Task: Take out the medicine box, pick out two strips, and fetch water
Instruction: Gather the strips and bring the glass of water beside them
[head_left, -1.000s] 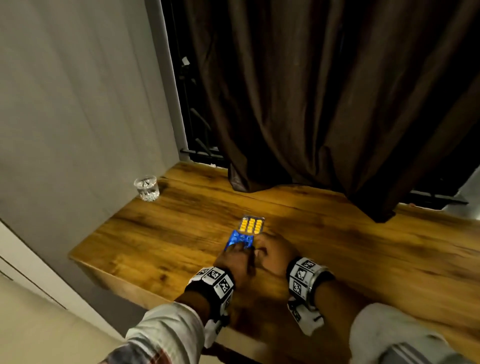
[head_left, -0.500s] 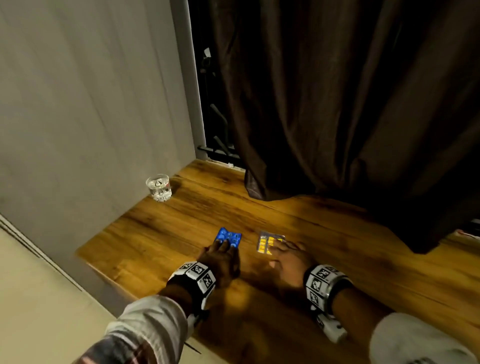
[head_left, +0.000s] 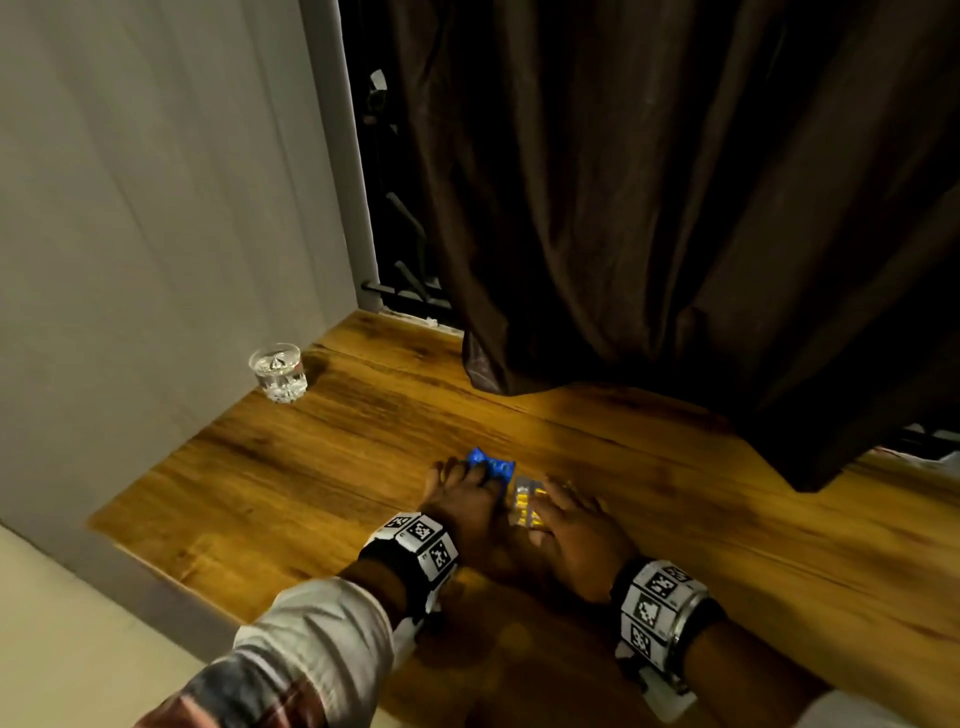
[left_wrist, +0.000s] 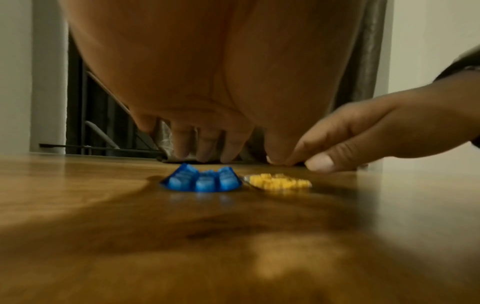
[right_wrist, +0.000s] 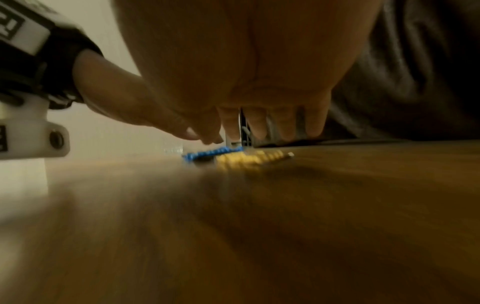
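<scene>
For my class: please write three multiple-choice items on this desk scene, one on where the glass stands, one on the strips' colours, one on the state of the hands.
1. Where is the glass?
A. by the wall, far left of the desk
B. between the hands
C. under the curtain

2. The two strips are:
A. red, green
B. blue, yellow
C. both white

3. The strips are:
A. lifted
B. flat on the desk
C. in the glass

Key: 1 A, it stands beside the grey wall. 2 B, blue strip, yellow strip. 3 B, they lie on the wood under the left hand and right hand.
</scene>
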